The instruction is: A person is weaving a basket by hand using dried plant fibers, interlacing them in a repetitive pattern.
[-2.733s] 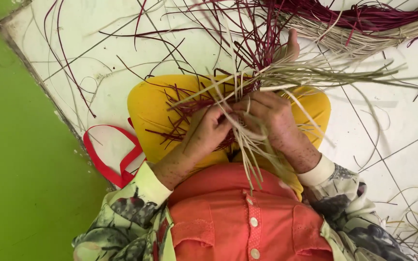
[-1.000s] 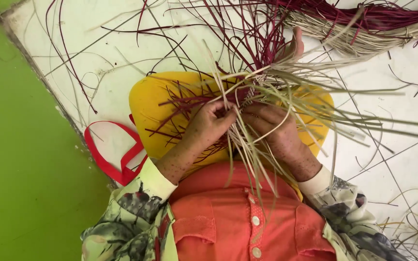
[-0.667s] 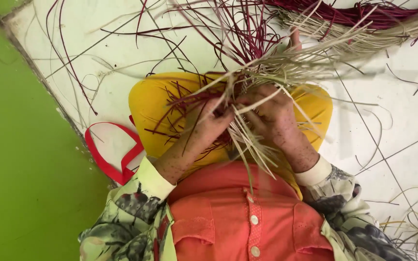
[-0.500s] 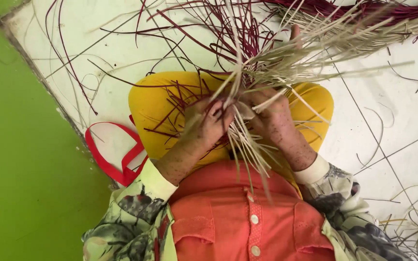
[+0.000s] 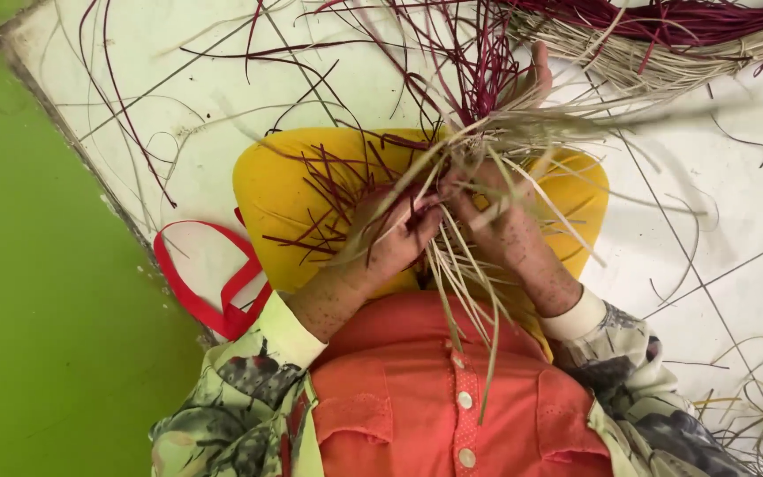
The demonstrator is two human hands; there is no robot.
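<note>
Left hand [image 5: 395, 243] and right hand [image 5: 496, 225], each grip clamped on stiff pale straw strands [image 5: 461, 283] (dark red ones alongside).

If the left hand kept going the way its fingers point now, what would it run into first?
Most likely the right hand: the left hand points toward it, with only pale straw strands and a few dark red ones between them. Depth is hard to judge, so it might pass slightly above.

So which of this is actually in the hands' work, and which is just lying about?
In hand:
left hand
right hand
pale straw-coloured reed strands
dark red reed strands

Lying about:
red strap loop
bundle of pale and red reeds
</note>
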